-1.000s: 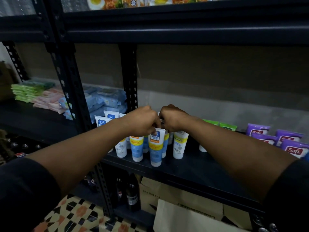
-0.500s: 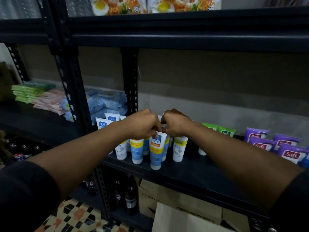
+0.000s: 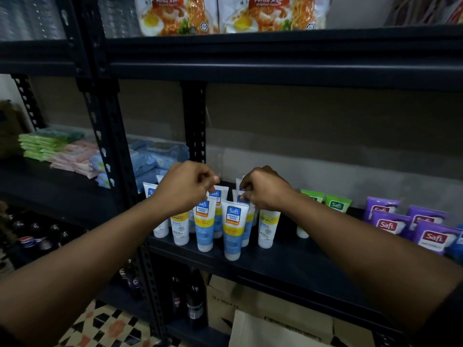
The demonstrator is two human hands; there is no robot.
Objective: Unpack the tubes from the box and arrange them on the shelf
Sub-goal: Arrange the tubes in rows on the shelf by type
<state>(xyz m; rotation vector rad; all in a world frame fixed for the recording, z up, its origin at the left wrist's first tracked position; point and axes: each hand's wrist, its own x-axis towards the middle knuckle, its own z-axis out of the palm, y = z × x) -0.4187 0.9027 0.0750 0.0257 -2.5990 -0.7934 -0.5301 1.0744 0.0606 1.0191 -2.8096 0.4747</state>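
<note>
Now hands (image 3: 186,187) slightly farther apart.

Dark metal shelf (image 3: 288,269), upright tubes (image 3: 233,231) (caps down), purple packs (image 3: 433,236)

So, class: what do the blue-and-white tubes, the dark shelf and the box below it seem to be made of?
Blue-and-white Safi tubes: probably soft plastic, with a slight sheen and printed labels. Dark slotted shelf: likely painted metal, matte, with punched uprights. Brown box: looks like cardboard, dull, with printed lettering and open flaps.
</note>
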